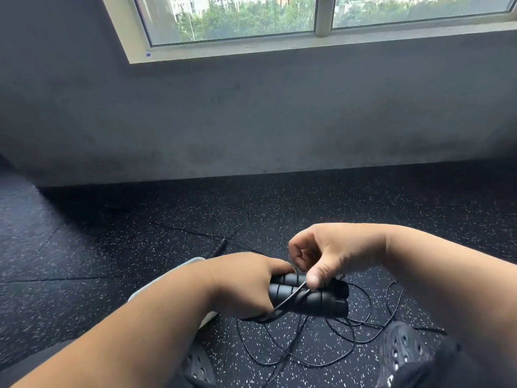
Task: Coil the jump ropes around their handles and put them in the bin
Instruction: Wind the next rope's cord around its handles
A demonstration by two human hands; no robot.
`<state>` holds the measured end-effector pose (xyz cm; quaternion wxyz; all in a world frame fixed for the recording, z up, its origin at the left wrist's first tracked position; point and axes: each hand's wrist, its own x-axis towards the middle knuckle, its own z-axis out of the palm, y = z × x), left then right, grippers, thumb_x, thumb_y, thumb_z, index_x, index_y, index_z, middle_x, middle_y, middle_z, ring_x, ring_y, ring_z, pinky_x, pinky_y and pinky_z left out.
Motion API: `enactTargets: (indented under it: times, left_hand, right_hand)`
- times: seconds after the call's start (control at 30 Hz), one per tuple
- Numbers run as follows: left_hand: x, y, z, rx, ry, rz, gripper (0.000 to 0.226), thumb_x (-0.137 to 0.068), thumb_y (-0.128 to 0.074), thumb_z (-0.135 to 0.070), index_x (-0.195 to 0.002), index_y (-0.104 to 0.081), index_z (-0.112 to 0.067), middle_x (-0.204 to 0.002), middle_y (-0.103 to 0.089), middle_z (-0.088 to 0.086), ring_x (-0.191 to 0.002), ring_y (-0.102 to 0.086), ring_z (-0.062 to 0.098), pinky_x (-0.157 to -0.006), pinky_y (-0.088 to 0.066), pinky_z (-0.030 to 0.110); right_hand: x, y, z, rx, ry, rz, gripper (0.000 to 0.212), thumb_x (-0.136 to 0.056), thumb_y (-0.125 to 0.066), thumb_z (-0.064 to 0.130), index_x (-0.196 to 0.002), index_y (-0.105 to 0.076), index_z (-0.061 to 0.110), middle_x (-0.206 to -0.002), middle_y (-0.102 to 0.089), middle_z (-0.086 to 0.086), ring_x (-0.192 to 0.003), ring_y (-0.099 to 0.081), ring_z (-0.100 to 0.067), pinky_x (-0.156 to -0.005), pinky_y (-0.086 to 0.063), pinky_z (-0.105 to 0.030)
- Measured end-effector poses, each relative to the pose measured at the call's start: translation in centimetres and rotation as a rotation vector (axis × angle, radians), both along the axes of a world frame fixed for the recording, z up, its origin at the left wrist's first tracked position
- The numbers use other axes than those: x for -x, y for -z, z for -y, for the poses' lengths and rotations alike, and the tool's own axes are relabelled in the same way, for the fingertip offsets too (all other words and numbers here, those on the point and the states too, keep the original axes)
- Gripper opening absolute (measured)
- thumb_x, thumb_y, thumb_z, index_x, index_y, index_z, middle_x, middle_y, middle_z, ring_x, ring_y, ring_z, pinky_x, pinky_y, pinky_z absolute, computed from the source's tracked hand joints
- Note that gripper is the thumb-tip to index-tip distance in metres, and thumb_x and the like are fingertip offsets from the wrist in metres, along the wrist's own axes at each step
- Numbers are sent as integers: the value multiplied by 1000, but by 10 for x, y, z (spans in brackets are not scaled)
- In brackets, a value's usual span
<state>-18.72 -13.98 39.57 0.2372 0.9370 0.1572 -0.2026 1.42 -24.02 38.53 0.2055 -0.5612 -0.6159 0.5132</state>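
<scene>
My left hand [246, 284] grips two black ribbed jump rope handles [316, 299] held side by side. My right hand [333, 252] pinches the thin black rope [291, 297] just above the handles, where it crosses them diagonally. The slack of that rope [344, 340] lies in loose loops on the floor below my hands. A second jump rope handle [219, 246] lies on the floor farther off, its thin cord trailing away. The pale bin [156, 287] shows only as a rim behind my left forearm.
The floor is black speckled rubber matting [112, 247]. A grey wall [251, 121] with a window above runs across the back. My two black perforated shoes [402, 351] sit at the bottom edge, with rope loops between them.
</scene>
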Motion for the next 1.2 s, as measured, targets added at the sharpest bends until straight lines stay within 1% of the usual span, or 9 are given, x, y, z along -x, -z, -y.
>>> enactTargets:
  times: [0.1, 0.27, 0.47, 0.53, 0.63, 0.8, 0.93, 1.07, 1.2]
  left_hand:
    - [0, -2, 2, -5, 49, -64, 50, -85, -70, -25, -130, -54, -40, -110, -72, -7, -97, -65, 19, -70, -46, 22]
    - [2, 8, 1, -60, 78, -68, 38, -87, -70, -29, -122, -57, -36, -104, -71, -8, -92, -63, 18, -61, -42, 23]
    - [5, 18, -18, -381, -47, 255, 37, -85, -67, -53, -118, -53, -43, -97, -65, -8, -91, -64, 20, -77, -55, 34]
    - [4, 17, -26, -455, -119, 318, 38, -84, -67, -53, -119, -52, -45, -96, -62, -9, -90, -64, 20, -76, -55, 35]
    - [3, 14, -36, -449, -220, 293, 35, -83, -67, -44, -114, -52, -44, -92, -62, -9, -87, -63, 20, -73, -54, 34]
    - [-7, 15, -18, -350, -85, 380, 33, -84, -64, -42, -115, -53, -42, -92, -59, -8, -88, -61, 21, -72, -49, 33]
    - [-12, 5, -12, -469, 98, 526, 48, -81, -71, -41, -126, -52, -40, -95, -53, -9, -87, -57, 21, -72, -50, 37]
    - [-7, -7, -10, -446, 127, 610, 44, -75, -67, -42, -118, -57, -36, -90, -56, -11, -81, -58, 18, -71, -51, 36]
    - [-3, -10, 2, 50, -97, 684, 40, -75, -78, -30, -111, -61, -33, -91, -67, -10, -84, -65, 16, -77, -56, 35]
  right_hand:
    - [0, 0, 5, 125, -94, -40, 72, -55, -90, 61, -92, -57, 10, -67, -59, 6, -59, -46, -9, -51, -33, -21]
    - [1, -1, 7, 159, -108, 59, 22, -84, -84, 12, -90, -64, 6, -71, -65, 0, -63, -55, -12, -55, -45, -20]
    - [-9, -1, 5, 30, 55, 11, 9, -96, -72, 19, -89, -74, 13, -80, -68, -1, -76, -57, -14, -74, -47, -31]
    - [-12, -7, 5, -31, 96, 29, 13, -97, -71, 22, -86, -74, 17, -73, -62, 8, -71, -50, -10, -68, -40, -27]
    - [-12, -16, 3, -116, 104, 123, 20, -99, -68, 30, -81, -72, 22, -66, -51, 15, -66, -41, -7, -61, -32, -27]
    - [-16, -23, 1, -181, 182, 175, 28, -100, -65, 37, -82, -69, 16, -74, -62, 4, -71, -51, -10, -71, -44, -35]
    - [-23, -24, 3, -174, 224, 12, 28, -94, -65, 39, -74, -65, 19, -71, -56, 2, -69, -45, -14, -66, -38, -33]
    - [-19, -16, 2, -136, 256, -245, 26, -93, -64, 28, -69, -62, 20, -62, -50, 7, -55, -40, -7, -51, -34, -20]
    - [-10, -7, 0, -61, 402, -586, 31, -102, -57, 17, -71, -61, 16, -61, -58, 5, -51, -52, -5, -49, -45, -18]
